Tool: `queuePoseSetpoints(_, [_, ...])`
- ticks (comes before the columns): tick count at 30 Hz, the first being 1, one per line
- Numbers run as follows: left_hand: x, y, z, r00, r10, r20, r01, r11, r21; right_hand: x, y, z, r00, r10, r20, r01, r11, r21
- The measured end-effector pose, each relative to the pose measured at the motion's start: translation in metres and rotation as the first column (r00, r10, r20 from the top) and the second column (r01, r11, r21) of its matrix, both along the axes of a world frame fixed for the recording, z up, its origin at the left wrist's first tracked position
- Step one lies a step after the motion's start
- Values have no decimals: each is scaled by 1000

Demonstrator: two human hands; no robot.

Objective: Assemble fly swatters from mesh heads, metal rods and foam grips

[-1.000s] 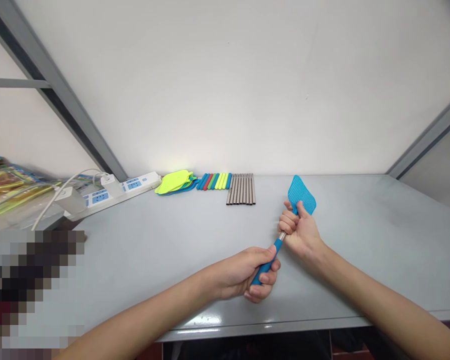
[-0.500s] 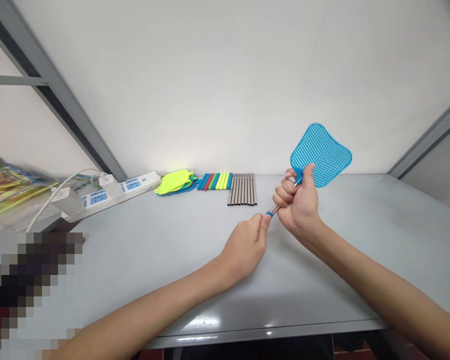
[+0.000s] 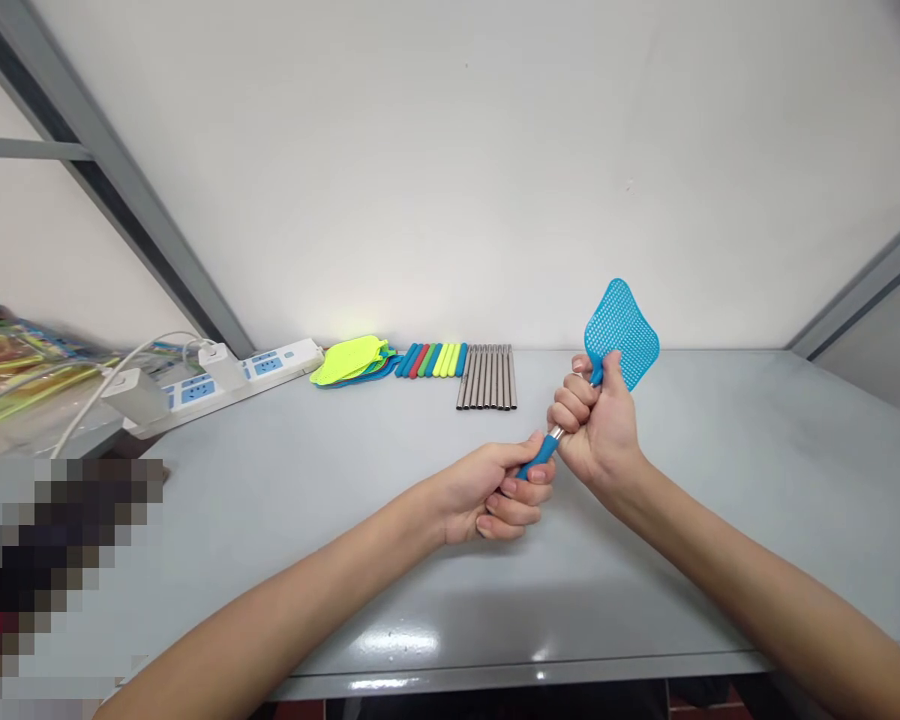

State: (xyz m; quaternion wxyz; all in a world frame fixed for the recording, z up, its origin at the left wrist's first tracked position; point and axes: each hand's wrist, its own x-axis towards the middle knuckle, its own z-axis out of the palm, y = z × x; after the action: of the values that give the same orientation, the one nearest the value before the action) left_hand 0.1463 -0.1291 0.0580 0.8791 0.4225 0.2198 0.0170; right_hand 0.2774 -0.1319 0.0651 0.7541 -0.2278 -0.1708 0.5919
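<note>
Swatter (image 3: 621,330) right of tubes (image 3: 487,378)

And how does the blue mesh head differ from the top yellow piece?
The blue mesh head is held up by the right hand; the top yellow piece lies on a pile. The blue mesh head shows clear holes; the top yellow piece looks almost plain. Both look thin.

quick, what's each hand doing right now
Left hand: closed, holding the blue handle.
Right hand: closed around the metal rod, near the blue mesh head.
</note>
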Motion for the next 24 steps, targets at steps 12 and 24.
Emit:
queuePoseSetpoints(12, [7, -13, -20, 891, 454, 11, -139, 249, 958, 0, -5, -8, 993, -68, 91, 62, 996, 64])
queuePoseSetpoints(24, [10, -7, -19, 980, 5, 200, 43, 971, -237, 5, -9, -6, 999, 24, -25, -25, 998, -49])
